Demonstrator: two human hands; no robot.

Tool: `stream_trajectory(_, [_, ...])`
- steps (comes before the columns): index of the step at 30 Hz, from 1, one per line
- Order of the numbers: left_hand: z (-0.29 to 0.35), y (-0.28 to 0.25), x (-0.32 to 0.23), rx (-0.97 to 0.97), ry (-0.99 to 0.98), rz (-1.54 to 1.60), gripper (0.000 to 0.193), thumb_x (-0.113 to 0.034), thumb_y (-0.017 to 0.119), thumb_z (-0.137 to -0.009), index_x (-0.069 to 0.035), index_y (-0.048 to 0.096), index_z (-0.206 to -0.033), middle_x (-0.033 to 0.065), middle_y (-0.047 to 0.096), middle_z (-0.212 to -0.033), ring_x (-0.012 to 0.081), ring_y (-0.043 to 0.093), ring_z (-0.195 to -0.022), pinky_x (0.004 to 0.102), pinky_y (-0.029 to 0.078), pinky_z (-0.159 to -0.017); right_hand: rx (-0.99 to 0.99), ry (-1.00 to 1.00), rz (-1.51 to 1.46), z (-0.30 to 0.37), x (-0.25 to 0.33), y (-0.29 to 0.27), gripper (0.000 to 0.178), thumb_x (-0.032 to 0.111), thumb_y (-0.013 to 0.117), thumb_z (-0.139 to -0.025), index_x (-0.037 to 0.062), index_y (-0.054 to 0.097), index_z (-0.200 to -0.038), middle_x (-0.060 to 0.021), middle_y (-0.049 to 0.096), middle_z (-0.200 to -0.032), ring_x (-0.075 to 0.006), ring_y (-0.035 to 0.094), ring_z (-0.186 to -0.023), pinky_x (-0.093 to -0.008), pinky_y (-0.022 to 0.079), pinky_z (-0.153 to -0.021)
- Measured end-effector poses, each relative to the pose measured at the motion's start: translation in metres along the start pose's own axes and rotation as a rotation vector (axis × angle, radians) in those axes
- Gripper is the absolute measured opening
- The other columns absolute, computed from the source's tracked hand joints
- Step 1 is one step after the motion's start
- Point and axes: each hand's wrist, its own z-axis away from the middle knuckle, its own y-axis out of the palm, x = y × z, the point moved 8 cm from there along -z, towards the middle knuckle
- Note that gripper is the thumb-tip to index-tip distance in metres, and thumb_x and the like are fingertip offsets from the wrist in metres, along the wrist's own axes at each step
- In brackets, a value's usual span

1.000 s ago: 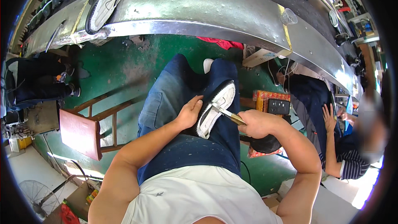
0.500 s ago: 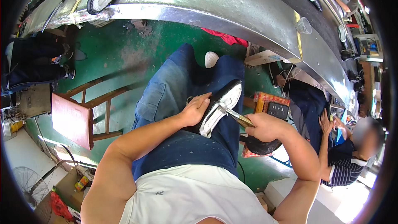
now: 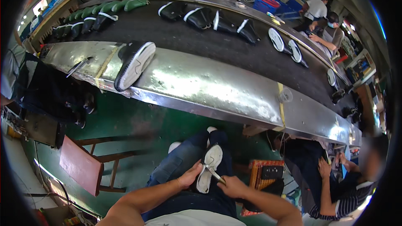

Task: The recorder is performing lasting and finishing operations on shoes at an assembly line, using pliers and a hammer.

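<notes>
A black shoe with a white sole [image 3: 212,155] lies sole-up across my lap. My left hand [image 3: 191,175] is closed round its left side, the fingertips partly hidden beneath the edge. In my right hand [image 3: 234,187] I grip the handle of a hammer [image 3: 216,175]. Its metal head rests at the middle of the sole, touching or very close to it. A second black shoe [image 3: 136,65], also sole-up, sits on the near metal ledge ahead to the left.
A dark conveyor belt [image 3: 142,21] carrying several shoes runs behind the metal ledge [image 3: 188,81]. A wooden stool [image 3: 81,165] stands at left, and a red-orange box-like stand [image 3: 254,180] at right. A co-worker in a striped shirt [image 3: 335,209] sits at far right; another person stands at left.
My view has tilted up, bringing the belt and its shoes into sight. Both hands keep their hold, with the hammer head still at the sole's middle. The shoe looks more upright.
</notes>
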Motion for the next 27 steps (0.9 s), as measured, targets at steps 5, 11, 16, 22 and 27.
stream_trajectory(5, [-0.014, 0.008, -0.010, -0.038, -0.008, -0.176, 0.074, -0.035, 0.050, -0.108, -0.014, 0.008, -0.165, 0.0114, 0.037, -0.160, 0.0196, 0.034, -0.145, 0.0329, 0.029, -0.119, -0.237, 0.140, -0.219, 0.008, -0.033, 0.042, 0.039, 0.040, 0.066, -0.094, 0.0029, 0.062, -0.105, -0.0258, 0.069, -0.094, -0.0458, 0.068, -0.093, -0.0513, 0.053, -0.083])
stream_trajectory(11, [-0.016, 0.009, -0.034, -0.146, 0.160, -0.402, 0.073, -0.029, 0.060, -0.104, -0.010, 0.022, -0.163, 0.0202, 0.040, -0.158, 0.0250, 0.037, -0.146, 0.0333, 0.030, -0.119, 0.002, 0.113, -0.267, 0.012, -0.023, -0.010, 0.021, 0.021, 0.064, -0.096, 0.0015, 0.061, -0.103, -0.0245, 0.068, -0.091, -0.0450, 0.067, -0.091, -0.0485, 0.053, -0.078])
stream_trajectory(16, [-0.016, 0.019, -0.042, -0.140, 0.094, -0.373, 0.073, -0.028, 0.060, -0.104, -0.010, 0.022, -0.163, 0.0195, 0.047, -0.153, 0.0229, 0.043, -0.141, 0.0313, 0.032, -0.116, -0.376, -0.260, 0.134, 0.006, -0.009, -0.064, 0.019, 0.017, 0.063, -0.096, -0.0014, 0.063, -0.101, -0.0185, 0.070, -0.083, -0.0393, 0.069, -0.077, -0.0445, 0.055, -0.071])
stream_trajectory(22, [-0.007, 0.018, -0.043, -0.211, 0.055, -0.408, 0.072, -0.025, 0.059, -0.104, -0.010, 0.021, -0.163, 0.0197, 0.049, -0.151, 0.0214, 0.046, -0.138, 0.0309, 0.035, -0.114, 0.000, 0.100, -0.693, -0.012, -0.040, 0.000, 0.023, 0.022, 0.062, -0.099, -0.0001, 0.065, -0.104, -0.0045, 0.068, -0.079, -0.0126, 0.063, -0.069, -0.0299, 0.050, -0.062])
stream_trajectory(27, [-0.001, 0.028, -0.051, -0.152, 0.205, -0.518, 0.072, -0.019, 0.058, -0.104, -0.006, 0.019, -0.163, 0.0210, 0.050, -0.149, 0.0207, 0.047, -0.136, 0.0302, 0.036, -0.113, 0.253, 0.191, -1.051, -0.002, -0.036, -0.014, 0.030, 0.023, 0.061, -0.100, -0.0001, 0.061, -0.119, -0.0075, 0.070, -0.098, -0.0153, 0.066, -0.079, -0.0279, 0.052, -0.058])
